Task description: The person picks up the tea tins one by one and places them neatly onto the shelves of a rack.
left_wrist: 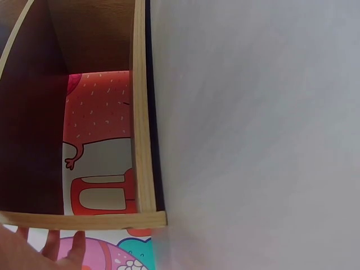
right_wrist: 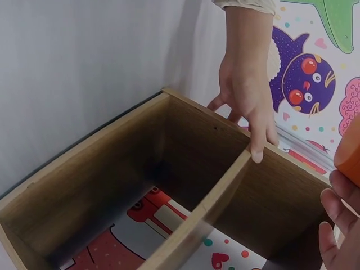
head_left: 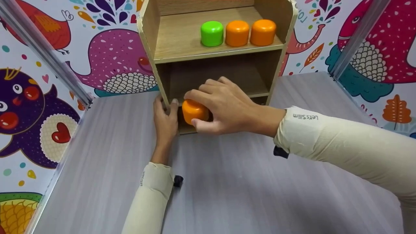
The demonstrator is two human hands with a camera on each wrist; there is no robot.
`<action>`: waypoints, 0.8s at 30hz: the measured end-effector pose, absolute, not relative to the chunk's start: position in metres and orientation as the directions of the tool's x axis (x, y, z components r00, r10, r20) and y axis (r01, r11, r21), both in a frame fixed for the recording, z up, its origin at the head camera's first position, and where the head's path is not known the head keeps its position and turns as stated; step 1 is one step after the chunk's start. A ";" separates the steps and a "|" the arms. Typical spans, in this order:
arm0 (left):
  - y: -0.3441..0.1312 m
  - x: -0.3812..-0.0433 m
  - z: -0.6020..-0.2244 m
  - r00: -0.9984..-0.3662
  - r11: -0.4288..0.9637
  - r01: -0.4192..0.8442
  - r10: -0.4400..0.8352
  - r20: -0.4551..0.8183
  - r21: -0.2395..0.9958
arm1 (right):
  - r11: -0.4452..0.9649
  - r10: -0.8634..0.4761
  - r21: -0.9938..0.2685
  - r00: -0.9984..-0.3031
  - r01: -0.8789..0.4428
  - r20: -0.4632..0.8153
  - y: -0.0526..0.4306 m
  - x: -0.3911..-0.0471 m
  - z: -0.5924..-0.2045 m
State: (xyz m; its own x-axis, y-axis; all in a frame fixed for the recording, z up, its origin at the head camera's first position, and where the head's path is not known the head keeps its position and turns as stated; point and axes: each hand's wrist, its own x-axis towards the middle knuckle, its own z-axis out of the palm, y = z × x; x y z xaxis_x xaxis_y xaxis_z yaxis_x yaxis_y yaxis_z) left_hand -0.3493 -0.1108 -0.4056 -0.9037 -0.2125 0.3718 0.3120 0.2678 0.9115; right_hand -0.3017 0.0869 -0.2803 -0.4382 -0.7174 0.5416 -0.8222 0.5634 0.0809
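My right hand (head_left: 224,105) grips an orange cylinder (head_left: 194,112) with rounded edges, thumb on the near side and fingers over the far side. It is held in front of the lower part of a wooden shelf unit (head_left: 182,34). My left hand (head_left: 165,122) holds the unit's left side panel low down, its thumb at the front edge and its fingers along the outside. In the right wrist view, the left thumb lies where a shelf board (right_wrist: 225,183) meets that panel. Only part of the right hand and the orange cylinder (right_wrist: 351,149) show there, at the right edge.
On the upper shelf stand a green cylinder (head_left: 212,33) and two orange cylinders (head_left: 237,33) in a row toward the right. The unit stands on a grey wood-grain tabletop (head_left: 240,182). Walls with cartoon animals (head_left: 120,55) and metal corner posts (head_left: 48,48) surround it.
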 end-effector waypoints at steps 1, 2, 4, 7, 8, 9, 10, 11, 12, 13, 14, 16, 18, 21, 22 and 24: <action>-0.111 -0.349 -0.406 -0.903 0.268 0.313 -0.213 0.373 0.911 | 0.560 -0.718 0.078 -0.436 -0.825 0.543 0.087 -0.302 -0.279; -0.111 -0.349 -0.405 -0.903 0.269 0.313 -0.212 0.373 0.911 | 0.556 -0.719 0.074 -0.435 -0.828 0.543 0.086 -0.303 -0.278; -0.111 -0.349 -0.405 -0.905 0.267 0.310 -0.211 0.369 0.913 | 0.551 -0.719 0.068 -0.432 -0.832 0.544 0.086 -0.303 -0.275; -0.111 -0.349 -0.405 -0.908 0.254 0.312 -0.203 0.366 0.916 | 0.544 -0.718 0.053 -0.432 -0.838 0.546 0.085 -0.304 -0.271; -0.111 -0.349 -0.405 -0.909 0.249 0.314 -0.201 0.366 0.916 | 0.546 -0.717 0.055 -0.433 -0.836 0.546 0.085 -0.304 -0.270; -0.112 -0.349 -0.405 -0.909 0.243 0.316 -0.198 0.366 0.917 | 0.546 -0.717 0.053 -0.433 -0.836 0.546 0.085 -0.304 -0.268; -0.111 -0.349 -0.405 -0.910 0.240 0.318 -0.196 0.367 0.917 | 0.547 -0.716 0.053 -0.435 -0.835 0.546 0.085 -0.304 -0.267; -0.111 -0.349 -0.404 -0.909 0.236 0.321 -0.193 0.368 0.917 | 0.549 -0.716 0.054 -0.435 -0.834 0.547 0.085 -0.304 -0.265; -0.111 -0.349 -0.404 -0.910 0.235 0.320 -0.193 0.367 0.918 | 0.549 -0.715 0.054 -0.436 -0.834 0.547 0.085 -0.304 -0.263; -0.111 -0.349 -0.403 -0.909 0.234 0.322 -0.193 0.368 0.917 | 0.552 -0.714 0.057 -0.437 -0.832 0.547 0.085 -0.304 -0.262; -0.111 -0.349 -0.402 -0.909 0.233 0.323 -0.193 0.369 0.917 | 0.556 -0.713 0.063 -0.437 -0.829 0.549 0.085 -0.305 -0.260; -0.110 -0.350 -0.401 -0.908 0.235 0.326 -0.193 0.373 0.916 | 0.559 -0.709 0.069 -0.433 -0.826 0.557 0.085 -0.306 -0.257; -0.110 -0.351 -0.401 -0.905 0.236 0.331 -0.194 0.378 0.914 | 0.561 -0.704 0.070 -0.431 -0.825 0.565 0.086 -0.307 -0.254; -0.110 -0.350 -0.401 -0.905 0.243 0.322 -0.204 0.373 0.915 | 0.562 -0.699 0.055 -0.439 -0.825 0.564 0.088 -0.310 -0.252; -0.109 -0.350 -0.402 -0.905 0.246 0.318 -0.209 0.370 0.916 | 0.563 -0.698 0.046 -0.445 -0.825 0.561 0.088 -0.312 -0.251; -0.108 -0.349 -0.403 -0.904 0.250 0.317 -0.212 0.371 0.915 | 0.576 -0.693 0.041 -0.461 -0.816 0.555 0.090 -0.314 -0.250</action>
State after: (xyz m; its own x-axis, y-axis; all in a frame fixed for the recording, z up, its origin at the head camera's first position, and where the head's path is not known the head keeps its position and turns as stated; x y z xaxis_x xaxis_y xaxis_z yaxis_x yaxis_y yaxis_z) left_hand -0.3488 -0.1082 -0.4025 -0.9039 -0.2123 0.3713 0.3171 0.2500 0.9148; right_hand -0.3136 0.0903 -0.2496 -0.4613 -0.6926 0.5546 -0.8163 0.5762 0.0406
